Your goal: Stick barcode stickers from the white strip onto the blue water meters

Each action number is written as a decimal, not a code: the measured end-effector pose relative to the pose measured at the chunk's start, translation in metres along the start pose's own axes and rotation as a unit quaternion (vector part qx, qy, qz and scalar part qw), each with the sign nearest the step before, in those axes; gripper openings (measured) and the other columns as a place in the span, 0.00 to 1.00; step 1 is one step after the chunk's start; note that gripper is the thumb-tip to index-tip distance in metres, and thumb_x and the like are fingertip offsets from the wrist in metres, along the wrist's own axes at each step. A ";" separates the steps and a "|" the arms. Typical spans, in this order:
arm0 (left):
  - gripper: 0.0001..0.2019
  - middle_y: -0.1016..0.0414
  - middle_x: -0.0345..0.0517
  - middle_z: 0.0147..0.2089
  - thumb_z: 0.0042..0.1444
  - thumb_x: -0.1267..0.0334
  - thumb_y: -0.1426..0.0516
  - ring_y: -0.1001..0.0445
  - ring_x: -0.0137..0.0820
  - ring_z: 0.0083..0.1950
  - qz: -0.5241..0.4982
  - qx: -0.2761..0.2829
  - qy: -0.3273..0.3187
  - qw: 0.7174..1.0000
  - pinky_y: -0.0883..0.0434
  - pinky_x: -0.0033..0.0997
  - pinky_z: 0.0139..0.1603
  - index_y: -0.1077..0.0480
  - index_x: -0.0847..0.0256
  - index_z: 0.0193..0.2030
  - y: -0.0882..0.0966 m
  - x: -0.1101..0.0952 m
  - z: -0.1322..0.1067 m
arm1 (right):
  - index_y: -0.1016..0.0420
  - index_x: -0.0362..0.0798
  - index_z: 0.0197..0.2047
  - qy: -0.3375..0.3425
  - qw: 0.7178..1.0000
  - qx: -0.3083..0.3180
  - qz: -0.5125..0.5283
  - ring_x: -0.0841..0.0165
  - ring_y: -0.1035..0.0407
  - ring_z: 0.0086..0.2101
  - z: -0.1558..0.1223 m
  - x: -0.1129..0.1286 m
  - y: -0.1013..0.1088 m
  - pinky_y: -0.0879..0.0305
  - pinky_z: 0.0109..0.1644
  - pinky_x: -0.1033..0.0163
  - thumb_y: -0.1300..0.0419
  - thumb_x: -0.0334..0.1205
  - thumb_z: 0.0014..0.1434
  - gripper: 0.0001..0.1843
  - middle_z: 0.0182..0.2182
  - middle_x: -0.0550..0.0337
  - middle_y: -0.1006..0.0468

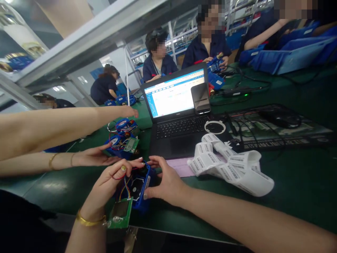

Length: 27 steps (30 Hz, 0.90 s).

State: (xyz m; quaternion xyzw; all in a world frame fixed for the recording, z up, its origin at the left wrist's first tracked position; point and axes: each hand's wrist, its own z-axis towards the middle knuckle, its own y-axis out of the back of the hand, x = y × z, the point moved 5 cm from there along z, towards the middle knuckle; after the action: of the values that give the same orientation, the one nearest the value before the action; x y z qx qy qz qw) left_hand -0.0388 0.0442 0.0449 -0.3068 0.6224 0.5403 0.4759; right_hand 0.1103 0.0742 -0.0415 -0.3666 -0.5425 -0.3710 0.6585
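In front of me stands a blue meter housing (149,191), with a dark inner plate and coloured wires (126,188) coming out of it. My right hand (168,181) grips its right side, thumb near and fingers at the far edge. Over its left side, my left hand (112,179) has its fingers closed around thin red wires and its fingertips at the housing's top edge. A green circuit board with a display (121,212) hangs on the wires below my left hand, tilted toward the table edge. The inside of the housing is partly hidden by my left hand.
A co-worker's hand (96,156) lies beside other opened blue meters (121,146); their other arm reaches across. Behind are a laptop (175,135), a phone (200,99), a white ring (215,127), a label strip (231,165) and a mouse (280,117). Several people sit beyond.
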 end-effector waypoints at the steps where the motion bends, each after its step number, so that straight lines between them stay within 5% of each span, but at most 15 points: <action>1: 0.11 0.28 0.53 0.51 0.63 0.60 0.51 0.40 0.45 0.63 -0.003 0.006 -0.001 1.000 0.42 0.40 0.61 0.37 0.62 0.31 0.000 0.002 0.000 | 0.36 0.50 0.55 0.009 1.000 0.014 0.005 0.62 0.36 0.49 0.003 -0.001 0.000 0.36 0.48 0.58 0.24 0.33 0.33 0.45 0.50 0.57 0.31; 5: 0.12 0.29 0.55 0.52 0.63 0.59 0.52 0.41 0.46 0.63 -0.005 0.018 -0.006 1.000 0.43 0.42 0.62 0.37 0.63 0.31 0.000 0.005 -0.001 | 0.26 0.48 0.49 0.013 0.997 0.041 0.061 0.65 0.31 0.41 0.015 -0.010 0.003 0.33 0.39 0.62 0.34 0.38 0.49 0.22 0.42 0.57 0.25; 7: 0.13 0.28 0.55 0.51 0.63 0.57 0.51 0.41 0.46 0.63 -0.007 0.015 -0.012 1.000 0.42 0.42 0.61 0.37 0.63 0.31 -0.001 0.004 0.000 | 0.24 0.47 0.46 0.012 0.995 0.043 0.091 0.65 0.30 0.39 0.019 -0.013 0.004 0.31 0.39 0.62 0.37 0.41 0.51 0.18 0.39 0.57 0.24; 12: 0.15 0.28 0.54 0.50 0.63 0.55 0.51 0.39 0.46 0.61 -0.001 0.017 -0.029 0.999 0.40 0.41 0.60 0.37 0.63 0.31 -0.002 0.001 -0.001 | 0.25 0.48 0.47 0.003 0.994 0.049 0.099 0.62 0.31 0.42 0.015 -0.013 0.003 0.31 0.37 0.62 0.36 0.45 0.50 0.21 0.39 0.56 0.25; 18: 0.15 0.27 0.54 0.47 0.64 0.57 0.51 0.35 0.44 0.58 0.003 0.016 -0.053 0.998 0.39 0.40 0.60 0.36 0.64 0.30 -0.003 -0.001 -0.002 | 0.32 0.51 0.54 -0.011 0.998 0.064 -0.024 0.58 0.37 0.50 0.005 -0.010 0.000 0.35 0.46 0.56 0.29 0.40 0.37 0.38 0.51 0.55 0.30; 27: 0.18 0.26 0.57 0.46 0.64 0.52 0.51 0.33 0.43 0.57 -0.003 0.007 -0.076 0.997 0.37 0.39 0.58 0.36 0.64 0.30 -0.007 -0.006 -0.004 | 0.26 0.50 0.51 0.022 0.998 0.057 0.015 0.57 0.33 0.50 0.009 -0.018 0.004 0.33 0.54 0.54 0.40 0.53 0.55 0.23 0.49 0.51 0.27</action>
State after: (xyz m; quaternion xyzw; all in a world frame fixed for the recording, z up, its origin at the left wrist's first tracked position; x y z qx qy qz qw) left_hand -0.0311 0.0382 0.0474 -0.2634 0.5876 0.5559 0.5256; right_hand 0.1069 0.0858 -0.0587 -0.3282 -0.5429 -0.3376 0.6954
